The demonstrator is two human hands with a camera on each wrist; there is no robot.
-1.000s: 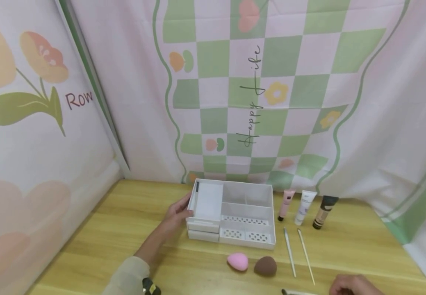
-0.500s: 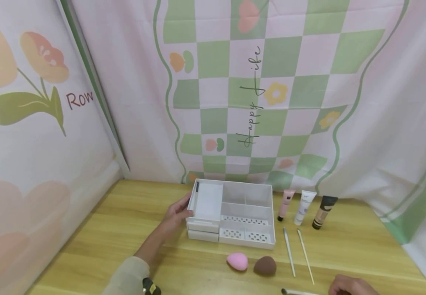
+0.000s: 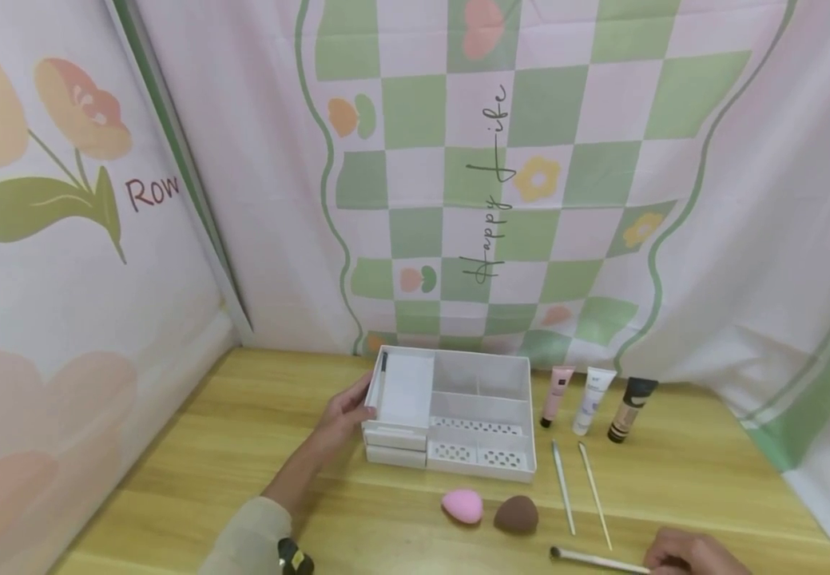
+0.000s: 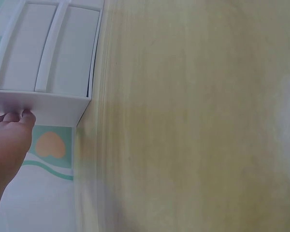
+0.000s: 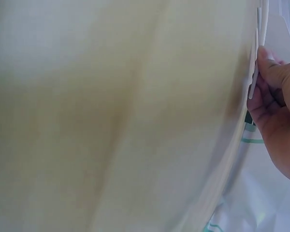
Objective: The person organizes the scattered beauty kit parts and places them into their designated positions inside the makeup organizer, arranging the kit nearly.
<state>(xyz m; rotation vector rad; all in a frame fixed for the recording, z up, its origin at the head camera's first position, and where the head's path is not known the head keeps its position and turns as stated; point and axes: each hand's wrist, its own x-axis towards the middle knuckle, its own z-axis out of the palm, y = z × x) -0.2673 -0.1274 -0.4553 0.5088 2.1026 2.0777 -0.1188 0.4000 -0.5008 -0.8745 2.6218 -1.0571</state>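
Observation:
A white makeup organizer [image 3: 482,411] with open compartments, perforated trays and small front drawers stands at the back of the table. My left hand [image 3: 346,415] rests against its left side; in the left wrist view the fingertips touch the side wall. At the lower right my right hand [image 3: 691,553] pinches the end of a makeup brush [image 3: 597,560], whose dark bristles point left. The right wrist view shows the thumb and fingers of the right hand [image 5: 275,96] around pale thin handles. A slim stick with a black end [image 3: 383,375] lies at the organizer's upper left.
A pink makeup sponge [image 3: 463,506] and a brown sponge [image 3: 517,515] lie before the organizer. Right of it stand a pink tube [image 3: 557,396], a white tube [image 3: 593,401] and a black-and-beige tube [image 3: 632,410]. Two thin brushes [image 3: 563,489] lie in front.
The makeup brush in my right hand has come farther into view, rising slightly in the head view. My left hand stays at the organizer's side.

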